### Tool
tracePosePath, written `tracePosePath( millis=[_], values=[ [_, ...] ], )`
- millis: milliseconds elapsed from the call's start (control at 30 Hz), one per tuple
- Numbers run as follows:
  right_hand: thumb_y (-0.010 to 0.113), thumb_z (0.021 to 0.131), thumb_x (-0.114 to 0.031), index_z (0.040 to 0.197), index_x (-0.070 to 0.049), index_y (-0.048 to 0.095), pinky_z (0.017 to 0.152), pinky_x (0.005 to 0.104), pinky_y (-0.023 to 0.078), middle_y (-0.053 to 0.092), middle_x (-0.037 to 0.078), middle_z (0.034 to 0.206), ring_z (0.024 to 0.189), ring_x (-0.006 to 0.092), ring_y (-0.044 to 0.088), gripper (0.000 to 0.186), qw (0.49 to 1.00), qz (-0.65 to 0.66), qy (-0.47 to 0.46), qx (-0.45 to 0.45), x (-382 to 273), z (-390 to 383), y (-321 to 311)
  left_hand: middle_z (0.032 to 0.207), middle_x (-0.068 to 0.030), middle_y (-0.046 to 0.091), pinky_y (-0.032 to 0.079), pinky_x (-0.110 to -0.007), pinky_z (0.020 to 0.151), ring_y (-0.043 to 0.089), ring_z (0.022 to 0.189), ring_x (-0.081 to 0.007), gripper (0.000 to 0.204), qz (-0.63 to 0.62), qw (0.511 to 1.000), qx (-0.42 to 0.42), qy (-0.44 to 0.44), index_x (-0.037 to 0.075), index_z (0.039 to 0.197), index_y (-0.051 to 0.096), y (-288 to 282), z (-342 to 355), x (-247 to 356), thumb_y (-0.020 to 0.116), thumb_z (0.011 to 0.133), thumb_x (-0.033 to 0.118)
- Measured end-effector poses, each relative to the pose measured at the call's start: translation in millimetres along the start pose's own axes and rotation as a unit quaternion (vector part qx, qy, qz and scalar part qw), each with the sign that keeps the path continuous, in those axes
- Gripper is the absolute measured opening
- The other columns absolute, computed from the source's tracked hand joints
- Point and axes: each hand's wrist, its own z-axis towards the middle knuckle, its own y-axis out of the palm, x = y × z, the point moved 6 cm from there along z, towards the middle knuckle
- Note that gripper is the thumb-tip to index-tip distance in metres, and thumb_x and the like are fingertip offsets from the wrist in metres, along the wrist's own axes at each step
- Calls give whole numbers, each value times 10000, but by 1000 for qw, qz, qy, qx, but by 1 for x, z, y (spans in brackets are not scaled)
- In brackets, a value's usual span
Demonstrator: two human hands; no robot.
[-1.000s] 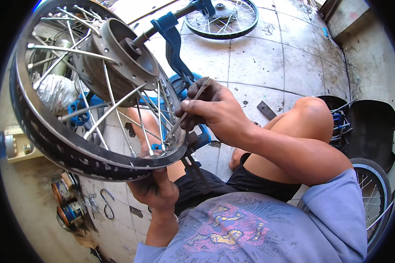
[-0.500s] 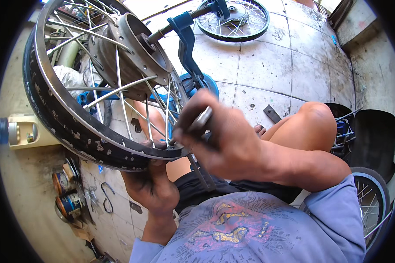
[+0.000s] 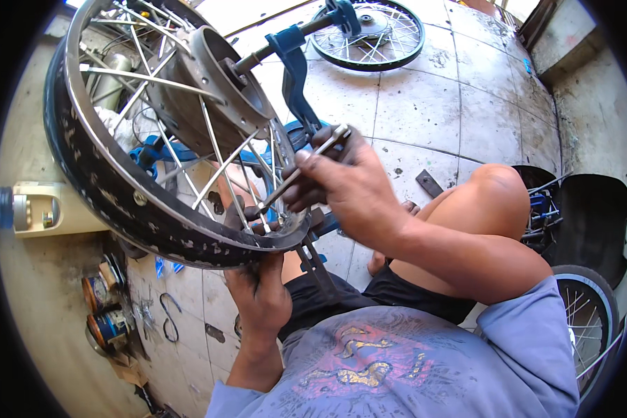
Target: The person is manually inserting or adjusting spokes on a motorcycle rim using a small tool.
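The black wheel rim (image 3: pixel 122 198) is the largest thing you are handling, sweeping up and leftward from your left hand (image 3: pixel 263 299), which clasps its near edge with the thumb underneath and dark fingers curled inside. A second spoked wheel (image 3: pixel 370 29) lies flat, well beyond your right hand (image 3: pixel 359 188). Just past that hand rises the blue stand arm (image 3: pixel 294 80); the axle (image 3: pixel 254 58) runs through its top, so the mounting looks done. The hub (image 3: pixel 174 104) sits up and left of your right hand, within the rim. Spokes (image 3: pixel 226 167) already span hub to rim above your left hand, so the lacing there appears in place; what seems left is work at their rim ends. Smallest is the slim metal tool (image 3: pixel 292 174), pinched between your right thumb and fingers and slanting down toward your left fingers; its lower tip is too crowded to tell whether it touches a spoke.
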Motion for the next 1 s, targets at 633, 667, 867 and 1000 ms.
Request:
tracePosePath(
  millis=[633,667,867,1000],
  values=[
    [558,897,-29,1056,-41,387,479,343,556,661,190,799,553,252,658,234,999,-13,-9,36,-19,12,-29,1229,-147,599,448,-328,991,596,1105,-208,380,26,989,77,123,-60,1330,484,-5,-8,3,578,966,-11],
    [562,902,-32,1056,-40,386,486,347,562,662,195,810,560,260,662,234,999,9,2,30,-11,10,-27,1270,-163,575,447,-346,1008,587,1137,-220,434,9,982,67,177,-55,1371,440,-3,-8,5,579,961,-16],
    [557,952,-71,1046,-14,440,582,349,603,665,198,864,653,272,688,161,983,169,73,-2,8,5,12,1384,-193,482,443,-401,1027,533,1216,-251,537,-4,980,114,166,6,1492,244,11,-5,-17,496,1045,161],
    [529,978,-139,986,17,555,602,317,600,662,175,851,693,236,691,159,937,214,254,-107,30,6,20,1280,-158,521,499,-408,950,565,1123,-256,494,-117,971,132,164,31,1448,304,15,4,-3,489,1056,268]
  ],
)
